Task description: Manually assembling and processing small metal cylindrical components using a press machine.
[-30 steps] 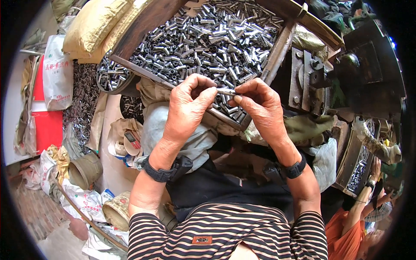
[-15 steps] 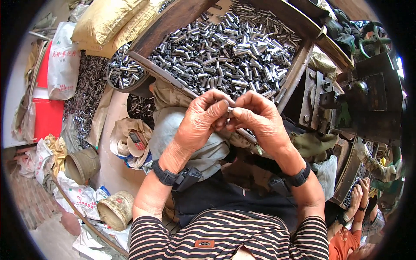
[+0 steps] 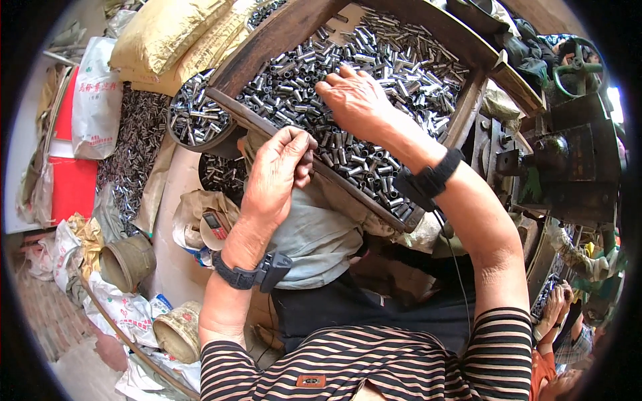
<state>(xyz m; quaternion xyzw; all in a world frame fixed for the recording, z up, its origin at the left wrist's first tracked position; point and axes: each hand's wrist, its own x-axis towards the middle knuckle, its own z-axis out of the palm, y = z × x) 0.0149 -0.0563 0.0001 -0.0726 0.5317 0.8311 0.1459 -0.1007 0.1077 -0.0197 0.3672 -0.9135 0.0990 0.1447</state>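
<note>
A wooden tray [image 3: 281, 30] in front of me is heaped with several short shiny metal tubes [image 3: 401, 67]. My right hand [image 3: 354, 100] reaches into the tray and lies palm down on the pile, fingers apart, fingertips touching the tubes. My left hand [image 3: 281, 167] hovers at the tray's near edge, fingers curled into a fist with the thumb pressed on the forefinger, pinching a small metal piece that is mostly hidden. Both wrists wear black bands.
A round basin of tubes [image 3: 194, 117] and a second one [image 3: 221, 177] sit left of the tray. Yellow sacks [image 3: 174, 33], a white bag [image 3: 97, 100] and two buckets [image 3: 127, 260] stand at left. A dark machine [image 3: 568, 154] is at right; another person's hands [image 3: 558, 311] show lower right.
The hands, which met over one small metal piece, have parted. My right hand has gone forward into the tray onto the tubes. My left hand stays near the tray edge, closed.
</note>
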